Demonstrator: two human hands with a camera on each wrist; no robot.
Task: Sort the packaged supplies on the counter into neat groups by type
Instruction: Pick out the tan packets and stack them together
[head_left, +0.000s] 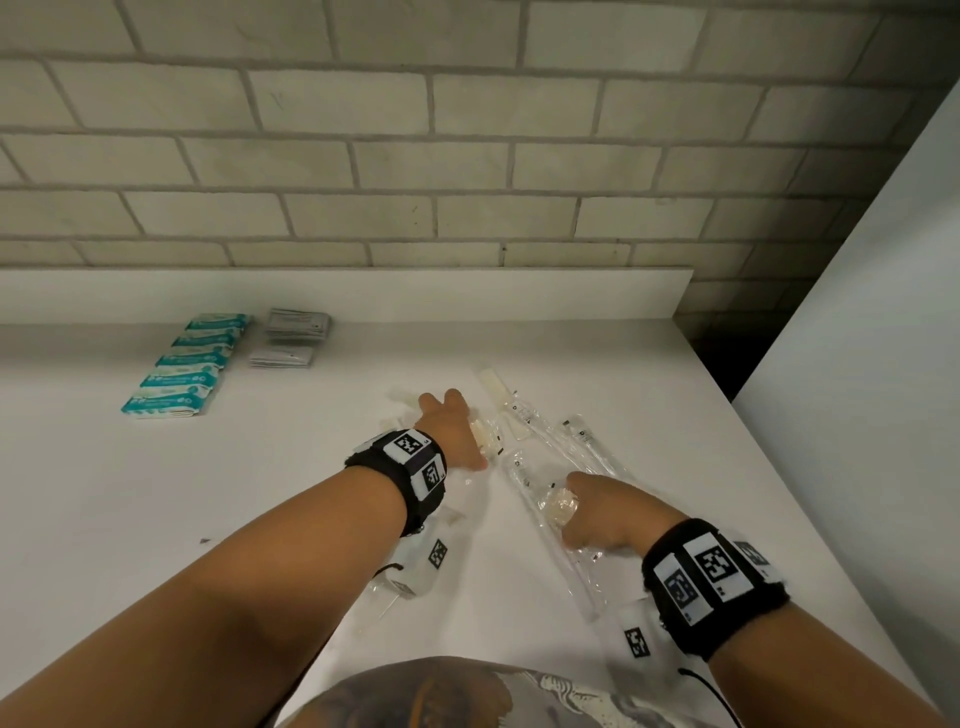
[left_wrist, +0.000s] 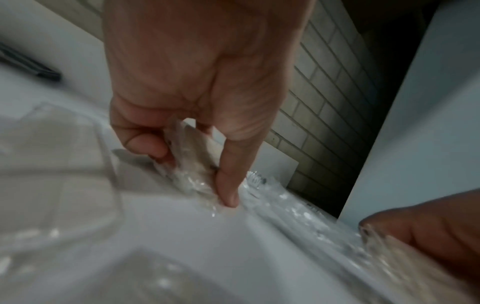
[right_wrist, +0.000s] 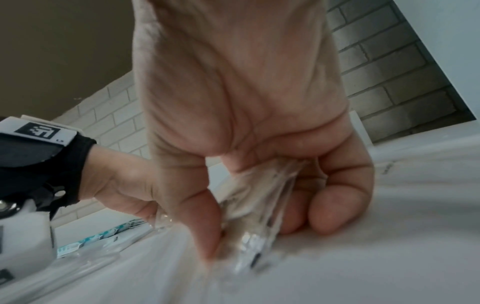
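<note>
The broad white counter (head_left: 208, 519) meets a pale brick wall (head_left: 467, 156) well beyond both sets of fingertips, and a tall white panel (head_left: 857, 389) stands off to the right of the right hand. Far to the left of the left hand's fingers and past them, a row of teal-and-white flat packets (head_left: 179, 365) lies overlapping in a line, with two small stacks of grey foil sachets (head_left: 291, 338) just beside it on the right. Between and beyond the two hands, several long clear plastic sleeves holding tubing (head_left: 550, 441) lie scattered at angles on the counter.

The left hand (head_left: 449, 431) reaches down to the counter, its thumb and curled fingers pinching a small crinkled clear packet with a cream-coloured piece inside (left_wrist: 189, 156), the packet's lower edge touching the surface under the thumb tip (left_wrist: 228, 193). The right hand (head_left: 602, 514), near the left and closer to the body, has its fingers curled round another long clear sleeve (right_wrist: 259, 205), thumb (right_wrist: 205, 226) pressing it from the left while the folded fingers (right_wrist: 332, 207) rest on the counter at its right.
</note>
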